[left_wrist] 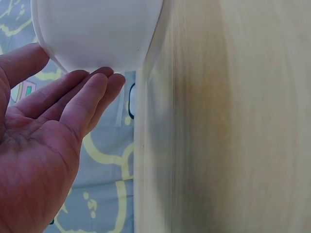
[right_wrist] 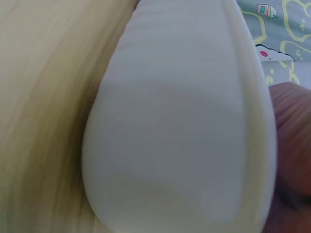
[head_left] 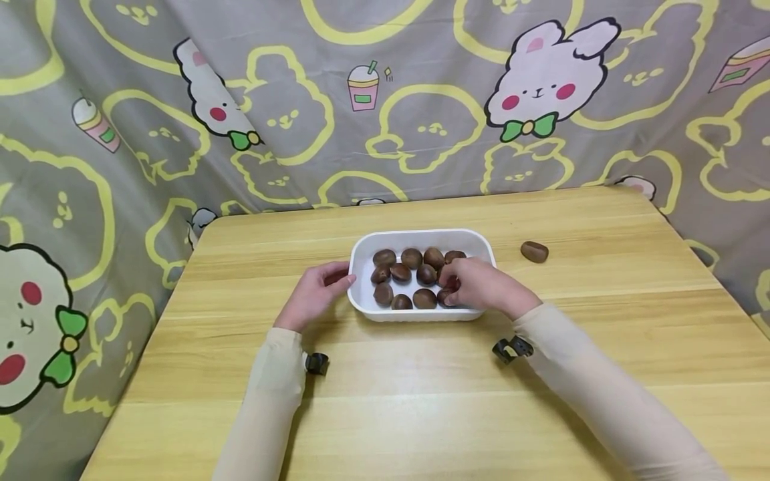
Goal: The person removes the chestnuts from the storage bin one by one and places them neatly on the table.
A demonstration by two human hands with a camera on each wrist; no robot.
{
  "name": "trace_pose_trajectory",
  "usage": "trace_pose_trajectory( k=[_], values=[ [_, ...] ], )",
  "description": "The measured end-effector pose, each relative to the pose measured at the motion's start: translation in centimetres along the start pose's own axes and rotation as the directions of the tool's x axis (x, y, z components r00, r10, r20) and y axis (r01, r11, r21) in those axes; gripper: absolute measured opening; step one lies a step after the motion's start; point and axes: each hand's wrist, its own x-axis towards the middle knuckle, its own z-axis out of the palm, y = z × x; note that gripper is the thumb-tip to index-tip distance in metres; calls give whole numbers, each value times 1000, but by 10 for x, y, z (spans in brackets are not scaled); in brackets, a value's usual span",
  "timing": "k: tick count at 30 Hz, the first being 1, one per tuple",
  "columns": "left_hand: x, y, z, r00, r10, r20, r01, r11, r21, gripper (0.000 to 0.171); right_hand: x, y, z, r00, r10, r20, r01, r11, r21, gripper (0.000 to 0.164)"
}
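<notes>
A white rectangular plastic tub (head_left: 415, 315) sits on the table, holding several brown chestnuts (head_left: 424, 298) in loose rows. At its left end my left hand (head_left: 313, 294) touches the wall and rim with fairly straight fingers; in the left wrist view those fingertips (left_wrist: 99, 77) meet the tub (left_wrist: 97, 34). My right hand (head_left: 481, 287) reaches over the right end into the tub, thumb and fingers pinching a chestnut (head_left: 444, 296) near the front right corner. From the right wrist, the tub's wall (right_wrist: 170, 121) hides most of that hand (right_wrist: 294, 141).
One more chestnut (head_left: 534, 252) lies on the wooden table (head_left: 409, 394) to the right of the tub. A grey curtain (head_left: 337, 133) with cartoon rabbits hangs behind and at the sides of the table. Black straps (head_left: 317, 363) sit at both wrists.
</notes>
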Motion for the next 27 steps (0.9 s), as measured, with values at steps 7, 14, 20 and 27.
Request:
trace_pose_trajectory(
  k=[7,14,20,27],
  values=[
    [0,-2,1,1000,6,-3,-6,1000,-11,40,0,0,2,1000,-4,19,4,1000,-21,17],
    [2,-2,1,1000,-2,-5,2,1000,-1,40,0,1,1,999,16,36,-16,1000,1,13],
    [3,-1,2,1000,16,-5,-16,1000,13,38,-3,0,-1,1000,-21,23,21,1000,-17,8],
    [-1,-3,2,1000,9,-12,-9,1000,18,37,-2,1,0,997,-53,57,53,999,-3,14]
  ],
)
